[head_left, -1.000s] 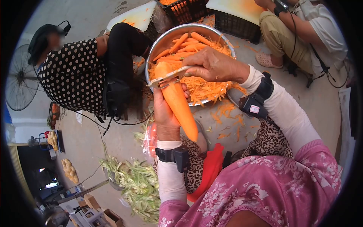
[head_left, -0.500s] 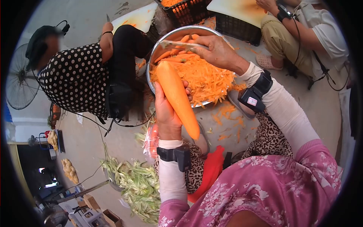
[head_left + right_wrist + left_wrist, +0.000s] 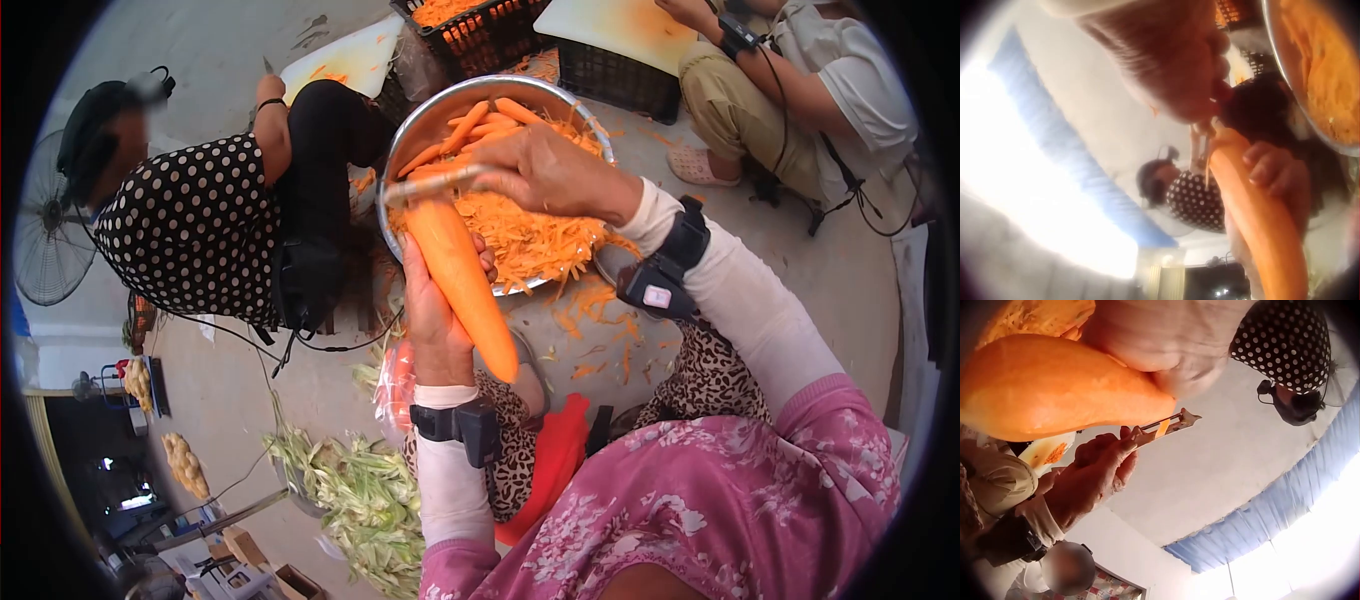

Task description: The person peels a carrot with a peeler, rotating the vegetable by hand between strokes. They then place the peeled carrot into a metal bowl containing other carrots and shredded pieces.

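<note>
A large peeled carrot (image 3: 462, 290) lies slanted in the left hand (image 3: 436, 322), whose fingers curl round its middle. The right hand (image 3: 555, 178) grips a peeler (image 3: 435, 184) at the carrot's upper end. In the left wrist view an orange strip shows in the blade of the peeler (image 3: 1163, 429), close to the end of the carrot (image 3: 1060, 390). Behind both hands stands a metal basin (image 3: 392, 150) with several carrots (image 3: 465, 126) and a heap of orange peelings (image 3: 545, 240). The right wrist view shows the left fingers over the carrot (image 3: 1254, 212).
A person in a dotted top (image 3: 190, 220) sits at the left beside a white board (image 3: 350, 60); another in light trousers (image 3: 725, 110) sits at the upper right. Black crates (image 3: 615, 80) stand beyond the basin. Peelings (image 3: 600, 310) and a pile of pale green husks (image 3: 360, 510) lie on the floor.
The right hand first lifted the peeler off the carrot towards the basin, then brought it back to the carrot's upper end. The left hand has kept its hold on the carrot.
</note>
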A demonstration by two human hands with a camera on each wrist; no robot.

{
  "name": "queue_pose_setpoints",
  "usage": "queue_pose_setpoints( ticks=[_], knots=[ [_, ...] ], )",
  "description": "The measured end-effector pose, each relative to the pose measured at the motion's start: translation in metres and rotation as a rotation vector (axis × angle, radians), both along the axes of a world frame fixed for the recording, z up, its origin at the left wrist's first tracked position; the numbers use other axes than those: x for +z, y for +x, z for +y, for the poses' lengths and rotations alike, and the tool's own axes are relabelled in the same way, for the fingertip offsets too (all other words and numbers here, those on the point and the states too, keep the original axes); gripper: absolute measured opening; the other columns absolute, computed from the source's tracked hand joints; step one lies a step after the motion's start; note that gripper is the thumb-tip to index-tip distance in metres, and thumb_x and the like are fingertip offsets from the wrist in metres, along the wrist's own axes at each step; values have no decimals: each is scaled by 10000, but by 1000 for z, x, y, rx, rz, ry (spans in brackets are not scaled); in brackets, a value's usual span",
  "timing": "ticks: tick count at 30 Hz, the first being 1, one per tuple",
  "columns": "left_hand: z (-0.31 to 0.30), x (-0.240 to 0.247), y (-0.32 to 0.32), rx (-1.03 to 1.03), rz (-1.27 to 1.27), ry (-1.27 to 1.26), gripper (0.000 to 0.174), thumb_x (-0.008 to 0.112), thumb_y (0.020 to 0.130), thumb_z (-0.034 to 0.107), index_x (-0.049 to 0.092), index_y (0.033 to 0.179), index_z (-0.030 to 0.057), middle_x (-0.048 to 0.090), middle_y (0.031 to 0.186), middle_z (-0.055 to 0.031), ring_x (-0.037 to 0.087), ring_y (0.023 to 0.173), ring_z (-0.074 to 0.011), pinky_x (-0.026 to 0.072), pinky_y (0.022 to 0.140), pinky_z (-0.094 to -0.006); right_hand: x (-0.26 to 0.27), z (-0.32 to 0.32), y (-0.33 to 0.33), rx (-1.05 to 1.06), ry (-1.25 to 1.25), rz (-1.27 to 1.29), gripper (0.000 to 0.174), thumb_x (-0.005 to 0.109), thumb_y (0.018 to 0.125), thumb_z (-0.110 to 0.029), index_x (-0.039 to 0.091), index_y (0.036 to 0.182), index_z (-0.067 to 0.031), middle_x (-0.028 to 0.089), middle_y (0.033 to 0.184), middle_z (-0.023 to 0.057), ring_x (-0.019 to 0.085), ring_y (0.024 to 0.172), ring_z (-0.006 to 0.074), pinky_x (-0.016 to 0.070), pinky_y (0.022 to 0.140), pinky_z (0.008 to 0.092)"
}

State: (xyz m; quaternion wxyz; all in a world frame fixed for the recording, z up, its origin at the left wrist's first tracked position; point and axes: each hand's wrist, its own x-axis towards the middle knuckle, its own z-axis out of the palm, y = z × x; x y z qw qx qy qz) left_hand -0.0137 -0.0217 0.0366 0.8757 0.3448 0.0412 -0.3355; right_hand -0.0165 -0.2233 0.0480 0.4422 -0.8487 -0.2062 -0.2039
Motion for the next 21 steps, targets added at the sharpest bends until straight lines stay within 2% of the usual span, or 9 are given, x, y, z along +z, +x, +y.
queue_pose_setpoints(
  ticks=[2, 6, 7, 8, 10, 11, 13, 16, 21],
  knots=[
    [-2, 4, -4, -35, -33, -50, 550, 336, 944, 545, 488, 1136, 52, 508, 882, -145, 479, 726, -223, 422, 626, -308, -10, -12, 11, -349, -393, 54, 189, 594, 851, -221, 623, 880, -36, 605, 726, 166, 583, 697, 364, 448, 609, 429],
    [-1, 12, -1, -127, -48, -205, 575, 315, 940, 566, 490, 1136, 54, 506, 896, -151, 475, 736, -228, 416, 629, -303, -27, -19, 17, -430, -230, 235, 193, 600, 848, -226, 629, 867, -36, 606, 744, 189, 577, 715, 381, 444, 615, 450],
    [0, 11, -1, -88, -40, -143, 582, 313, 937, 571, 491, 1136, 54, 507, 902, -149, 474, 740, -229, 415, 630, -303, -28, -17, 18, -422, -125, 104, 210, 600, 856, -229, 633, 876, -22, 606, 707, 153, 594, 664, 306, 449, 598, 406],
    [1, 10, 1, -57, -35, -77, 590, 310, 935, 576, 492, 1136, 53, 508, 908, -147, 473, 744, -230, 414, 630, -302, -28, -16, 19, -410, -133, 99, 210, 600, 856, -229, 633, 876, -22, 606, 707, 153, 594, 664, 306, 449, 598, 406],
    [1, 7, 2, -32, -7, -70, 589, 315, 932, 577, 494, 1134, 53, 510, 914, -147, 473, 745, -230, 414, 628, -303, -14, -10, 11, -244, 170, 184, 241, 583, 868, -259, 661, 948, -45, 642, 779, 133, 624, 723, 249, 472, 637, 354],
    [1, 5, 2, -11, 27, -60, 589, 320, 930, 578, 496, 1131, 53, 512, 921, -146, 473, 746, -230, 414, 625, -303, -5, -8, 5, -243, 172, 183, 241, 583, 868, -259, 661, 948, -45, 642, 779, 133, 624, 723, 249, 472, 637, 354],
    [5, -2, 5, -7, 42, -95, 593, 335, 922, 586, 498, 1128, 55, 515, 922, -140, 472, 751, -227, 414, 619, -303, 10, 0, -10, 82, 251, 397, 253, 603, 854, -267, 659, 911, -27, 640, 760, 110, 608, 682, 197, 464, 627, 312],
    [10, -4, 5, 11, 36, -123, 600, 365, 903, 605, 501, 1119, 62, 522, 921, -129, 470, 761, -221, 414, 605, -301, 6, 9, -20, 233, 122, 261, 244, 608, 847, -264, 659, 905, -32, 645, 753, 92, 605, 672, 179, 459, 620, 300],
    [8, 6, 1, 1, 43, -128, 594, 408, 880, 622, 497, 1085, 71, 505, 886, -98, 430, 733, -195, 394, 579, -283, 4, 15, -26, 237, 123, 242, 192, 615, 831, -158, 629, 952, -9, 627, 769, 121, 609, 707, 227, 462, 648, 318]
  ],
)
